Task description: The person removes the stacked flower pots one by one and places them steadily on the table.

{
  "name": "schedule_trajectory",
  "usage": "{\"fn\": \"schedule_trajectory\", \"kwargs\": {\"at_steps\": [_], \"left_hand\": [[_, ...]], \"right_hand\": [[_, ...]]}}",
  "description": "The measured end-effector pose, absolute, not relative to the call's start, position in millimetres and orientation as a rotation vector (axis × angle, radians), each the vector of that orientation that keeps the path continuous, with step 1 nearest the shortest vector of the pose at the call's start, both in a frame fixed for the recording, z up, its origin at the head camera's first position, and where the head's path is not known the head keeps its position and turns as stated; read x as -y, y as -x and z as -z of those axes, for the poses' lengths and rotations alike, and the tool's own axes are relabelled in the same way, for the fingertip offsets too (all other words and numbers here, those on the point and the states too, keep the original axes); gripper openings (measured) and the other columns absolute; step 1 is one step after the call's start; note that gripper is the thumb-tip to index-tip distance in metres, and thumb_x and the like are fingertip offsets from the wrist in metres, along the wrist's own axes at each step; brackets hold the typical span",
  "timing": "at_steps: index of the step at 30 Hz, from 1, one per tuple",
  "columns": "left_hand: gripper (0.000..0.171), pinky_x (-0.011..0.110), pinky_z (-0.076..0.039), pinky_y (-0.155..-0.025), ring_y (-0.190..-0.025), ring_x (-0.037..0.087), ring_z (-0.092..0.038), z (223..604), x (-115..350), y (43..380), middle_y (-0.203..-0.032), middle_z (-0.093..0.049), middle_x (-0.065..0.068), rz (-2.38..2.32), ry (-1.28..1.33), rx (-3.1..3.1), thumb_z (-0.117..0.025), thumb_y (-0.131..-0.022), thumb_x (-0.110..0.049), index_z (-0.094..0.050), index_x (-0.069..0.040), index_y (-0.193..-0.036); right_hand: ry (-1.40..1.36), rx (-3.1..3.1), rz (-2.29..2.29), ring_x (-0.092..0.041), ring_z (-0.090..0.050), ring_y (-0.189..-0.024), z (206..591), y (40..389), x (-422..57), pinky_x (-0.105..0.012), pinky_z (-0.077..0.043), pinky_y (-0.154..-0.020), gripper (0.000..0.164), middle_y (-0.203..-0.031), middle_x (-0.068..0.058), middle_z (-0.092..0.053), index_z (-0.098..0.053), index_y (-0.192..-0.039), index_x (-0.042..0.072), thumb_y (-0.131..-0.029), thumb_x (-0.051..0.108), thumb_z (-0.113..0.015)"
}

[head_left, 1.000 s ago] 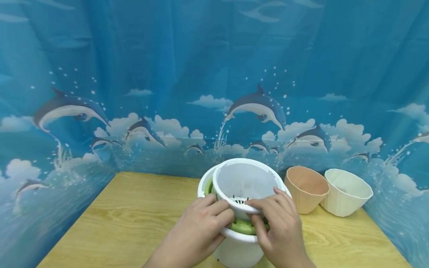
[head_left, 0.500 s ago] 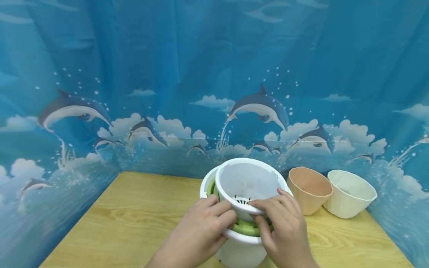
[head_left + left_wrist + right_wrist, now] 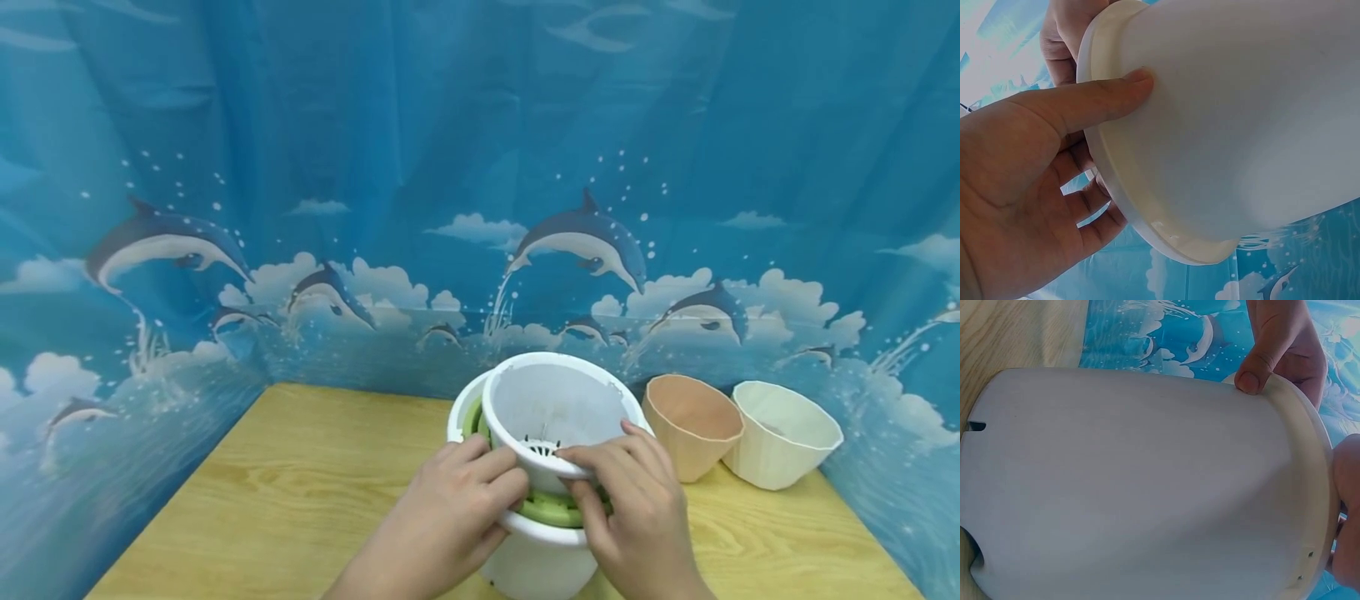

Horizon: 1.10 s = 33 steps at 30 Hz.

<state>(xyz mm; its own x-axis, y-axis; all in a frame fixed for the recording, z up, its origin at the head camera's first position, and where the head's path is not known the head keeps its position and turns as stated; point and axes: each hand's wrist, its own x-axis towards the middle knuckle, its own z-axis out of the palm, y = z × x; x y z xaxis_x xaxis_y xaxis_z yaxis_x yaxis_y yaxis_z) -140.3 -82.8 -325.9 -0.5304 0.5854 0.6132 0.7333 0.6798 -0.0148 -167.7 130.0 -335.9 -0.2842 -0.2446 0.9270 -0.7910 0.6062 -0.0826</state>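
Three pots sit one inside another at the front of the table: a white outer pot [image 3: 536, 571], a green pot [image 3: 551, 510] in it, and a smaller white pot [image 3: 555, 387] with a slotted base, tilted on top. My left hand [image 3: 468, 500] grips the outer pot's rim at the near left. In the left wrist view its thumb [image 3: 1110, 100] presses the outside wall while the fingers go over the rim. My right hand [image 3: 633, 492] pinches the inner white pot's near rim, thumb below and fingers on top. Most of the green pot is hidden.
Behind the stack on the right stand a peach faceted pot [image 3: 693, 408] and a cream faceted pot [image 3: 787, 442], side by side. The wood-grain table [image 3: 300, 467] ends at a blue dolphin-print curtain [image 3: 420, 208] at the back and sides.
The whole head view has shifted slightly, so everything sits a little further right. Both hands keep the same hold, and the pots stay as they were.
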Motion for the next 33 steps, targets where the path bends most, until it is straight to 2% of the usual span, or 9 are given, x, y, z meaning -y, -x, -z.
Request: {"fn": "schedule_trajectory", "kwargs": {"at_steps": [33], "left_hand": [[0.02,0.022,-0.045,-0.072,-0.081,0.007,-0.048,325.5,81.6,138.5,-0.092,-0.061,-0.015,0.355,0.993,2.339,-0.081,-0.082,-0.023,-0.062,-0.025,-0.087]], "right_hand": [[-0.859,1.75,-0.694,-0.018,-0.059,-0.079,331.3,166.0,-132.5,-0.032,-0.033,-0.114,0.033,-0.082,0.0,-0.069,-0.074,-0.094,0.01,-0.101,0.037,-0.056]]}}
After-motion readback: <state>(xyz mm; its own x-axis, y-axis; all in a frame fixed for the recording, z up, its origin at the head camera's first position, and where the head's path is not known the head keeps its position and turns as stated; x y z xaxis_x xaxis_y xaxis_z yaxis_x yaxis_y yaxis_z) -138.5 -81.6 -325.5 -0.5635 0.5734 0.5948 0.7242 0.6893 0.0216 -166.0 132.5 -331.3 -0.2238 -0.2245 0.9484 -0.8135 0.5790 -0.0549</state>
